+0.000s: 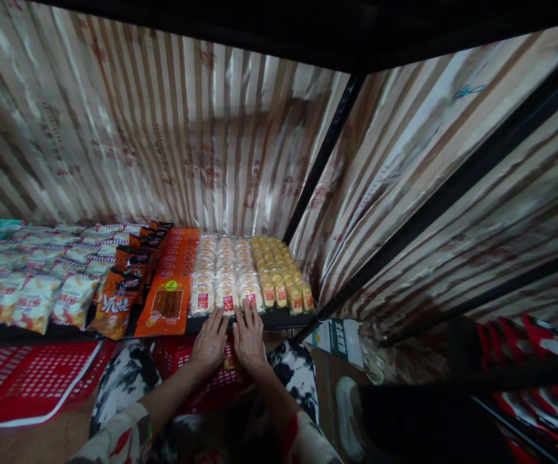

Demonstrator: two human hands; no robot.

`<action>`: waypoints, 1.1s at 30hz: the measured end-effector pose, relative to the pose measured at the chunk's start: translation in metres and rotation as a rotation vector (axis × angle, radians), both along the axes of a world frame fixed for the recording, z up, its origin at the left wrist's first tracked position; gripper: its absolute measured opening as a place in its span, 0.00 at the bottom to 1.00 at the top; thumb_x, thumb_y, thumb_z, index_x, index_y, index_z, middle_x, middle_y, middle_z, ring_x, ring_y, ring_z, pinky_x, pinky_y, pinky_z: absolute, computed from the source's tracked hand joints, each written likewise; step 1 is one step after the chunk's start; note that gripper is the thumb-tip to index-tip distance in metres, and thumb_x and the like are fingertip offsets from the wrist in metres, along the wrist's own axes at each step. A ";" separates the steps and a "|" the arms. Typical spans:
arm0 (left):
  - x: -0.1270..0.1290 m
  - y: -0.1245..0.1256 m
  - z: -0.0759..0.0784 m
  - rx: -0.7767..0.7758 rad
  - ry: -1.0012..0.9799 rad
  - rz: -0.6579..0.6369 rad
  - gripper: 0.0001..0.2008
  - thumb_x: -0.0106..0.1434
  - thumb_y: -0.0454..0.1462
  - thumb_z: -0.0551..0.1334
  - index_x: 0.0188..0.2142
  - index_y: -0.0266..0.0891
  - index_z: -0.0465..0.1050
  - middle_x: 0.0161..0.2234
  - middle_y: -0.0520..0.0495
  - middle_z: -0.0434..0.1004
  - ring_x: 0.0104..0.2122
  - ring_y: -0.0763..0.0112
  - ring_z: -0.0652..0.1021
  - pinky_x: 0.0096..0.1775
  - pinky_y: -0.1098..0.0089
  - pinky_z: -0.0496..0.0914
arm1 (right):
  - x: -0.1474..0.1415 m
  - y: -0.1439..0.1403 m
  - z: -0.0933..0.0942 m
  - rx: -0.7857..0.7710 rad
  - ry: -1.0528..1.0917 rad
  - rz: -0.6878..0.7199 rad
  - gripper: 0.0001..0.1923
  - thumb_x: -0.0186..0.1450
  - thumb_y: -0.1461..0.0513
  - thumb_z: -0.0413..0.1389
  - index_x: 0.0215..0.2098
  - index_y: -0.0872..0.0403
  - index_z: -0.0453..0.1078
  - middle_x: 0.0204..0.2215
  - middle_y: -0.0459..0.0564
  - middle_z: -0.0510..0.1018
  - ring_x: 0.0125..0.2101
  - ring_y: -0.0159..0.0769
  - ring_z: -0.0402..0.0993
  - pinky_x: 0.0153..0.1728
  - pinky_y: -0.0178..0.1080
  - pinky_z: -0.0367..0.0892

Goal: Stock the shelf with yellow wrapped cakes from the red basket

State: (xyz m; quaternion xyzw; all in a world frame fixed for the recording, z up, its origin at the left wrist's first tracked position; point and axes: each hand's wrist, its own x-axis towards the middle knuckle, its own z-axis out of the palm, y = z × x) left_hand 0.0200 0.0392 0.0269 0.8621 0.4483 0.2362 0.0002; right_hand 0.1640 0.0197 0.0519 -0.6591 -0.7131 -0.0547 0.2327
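Pale plastic-wrapped snack packs (pixel 223 274) fill the shelf in tidy rows, and I see both hands resting flat at their front edge. Left hand (pixel 210 341) and right hand (pixel 249 336) lie side by side, nearly touching, fingers extended and only slightly spread, gripping nothing; the fingertips (pixel 221 316) press against the nearest packs, I judge to keep the front row level with the shelf lip (pixel 279 318). Just right of the right fingers sit yellow packs (pixel 281 270) in matching rows. Just left of the left fingers lies a flat orange packet (pixel 169 287), then dark orange bags (pixel 124 283), then pale bags (pixel 32 283) farther off. Beneath the wrists a red basket (pixel 32 374) rests on the floor. Striped foil sheeting (pixel 163 129) closes the back, and a black shelf post (pixel 322 154) stands beyond the fingers on the right, boxing in the reach
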 end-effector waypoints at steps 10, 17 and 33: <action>-0.002 0.002 -0.004 0.084 0.000 0.012 0.23 0.61 0.31 0.49 0.56 0.30 0.62 0.59 0.33 0.60 0.61 0.54 0.59 0.56 0.53 0.62 | -0.011 0.015 0.008 0.032 -0.037 0.053 0.27 0.67 0.65 0.43 0.64 0.49 0.49 0.65 0.50 0.48 0.65 0.42 0.35 0.60 0.50 0.43; -0.002 0.002 -0.004 0.121 -0.002 0.020 0.23 0.62 0.32 0.49 0.57 0.28 0.61 0.59 0.32 0.60 0.61 0.54 0.59 0.55 0.55 0.64 | -0.017 0.035 0.013 -0.014 -0.018 0.089 0.25 0.64 0.68 0.45 0.60 0.55 0.59 0.63 0.54 0.54 0.64 0.41 0.40 0.60 0.48 0.46; -0.016 0.003 -0.005 0.044 -0.030 0.133 0.27 0.58 0.31 0.51 0.58 0.31 0.59 0.60 0.33 0.59 0.61 0.52 0.59 0.55 0.52 0.61 | -0.022 0.041 -0.008 0.104 0.031 -0.203 0.25 0.67 0.58 0.41 0.61 0.57 0.58 0.65 0.61 0.45 0.64 0.52 0.36 0.56 0.58 0.48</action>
